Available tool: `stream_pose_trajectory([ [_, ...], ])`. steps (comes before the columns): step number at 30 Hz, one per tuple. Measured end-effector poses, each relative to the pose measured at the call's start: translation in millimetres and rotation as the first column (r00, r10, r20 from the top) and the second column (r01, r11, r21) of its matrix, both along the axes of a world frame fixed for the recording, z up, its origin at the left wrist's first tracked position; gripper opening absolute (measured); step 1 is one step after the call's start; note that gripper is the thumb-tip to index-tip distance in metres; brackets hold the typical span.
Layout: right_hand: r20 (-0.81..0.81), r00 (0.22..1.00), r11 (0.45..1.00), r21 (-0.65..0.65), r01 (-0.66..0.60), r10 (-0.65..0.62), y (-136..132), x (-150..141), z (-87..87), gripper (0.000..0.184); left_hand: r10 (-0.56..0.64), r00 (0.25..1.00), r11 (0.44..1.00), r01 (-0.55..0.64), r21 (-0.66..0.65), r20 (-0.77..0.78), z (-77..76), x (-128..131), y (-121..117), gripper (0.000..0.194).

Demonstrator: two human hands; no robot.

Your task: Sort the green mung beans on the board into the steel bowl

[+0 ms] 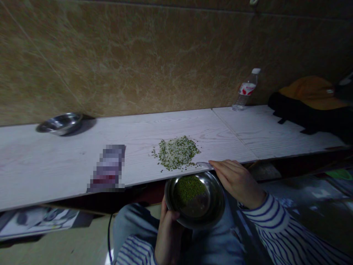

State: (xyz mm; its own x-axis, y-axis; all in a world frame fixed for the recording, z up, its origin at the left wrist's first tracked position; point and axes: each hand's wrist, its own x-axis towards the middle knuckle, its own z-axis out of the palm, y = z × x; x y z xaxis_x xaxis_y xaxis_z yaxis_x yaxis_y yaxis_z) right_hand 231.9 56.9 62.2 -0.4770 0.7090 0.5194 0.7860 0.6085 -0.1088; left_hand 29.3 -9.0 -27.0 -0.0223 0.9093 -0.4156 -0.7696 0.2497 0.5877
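A steel bowl [213,217] is in my left hand [169,230], its thumb over the near rim. Green mung beans [190,189] lie inside it, gathered toward the far left. The bowl is just below the front edge of the shelf, above my lap. Above that edge, my right hand [237,180] is closed around a thin, pale spoon-like utensil [203,164]. Its tip rests by the near right side of a pile of green beans mixed with white grains [178,151]; some beans lie scattered round the pile.
Another steel bowl [61,124] stands at the back left of the white shelf [143,136]. Nearer is a blurred-out flat object [107,167]. A plastic bottle [246,90] leans against the tiled wall, left of an orange cap [310,92] on dark fabric [311,116].
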Motion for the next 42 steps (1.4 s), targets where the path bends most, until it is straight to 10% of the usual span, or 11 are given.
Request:
stream_pose_trajectory([
  [25, 0.045, 0.999, 0.999, -0.038, -0.013, 0.015, 16, -7, 3.6, 0.030, 0.085, 0.994, 0.996, -0.087, 0.028, 0.066, -3.5, -3, -4, 0.077],
  [42, 0.069, 0.996, 0.998, -0.037, -0.056, 0.059, 2, -9, 8.8, 0.027, 0.011, 1.000, 1.000, -0.011, -0.028, 0.020, 23.0, -8, -16, 0.075],
])
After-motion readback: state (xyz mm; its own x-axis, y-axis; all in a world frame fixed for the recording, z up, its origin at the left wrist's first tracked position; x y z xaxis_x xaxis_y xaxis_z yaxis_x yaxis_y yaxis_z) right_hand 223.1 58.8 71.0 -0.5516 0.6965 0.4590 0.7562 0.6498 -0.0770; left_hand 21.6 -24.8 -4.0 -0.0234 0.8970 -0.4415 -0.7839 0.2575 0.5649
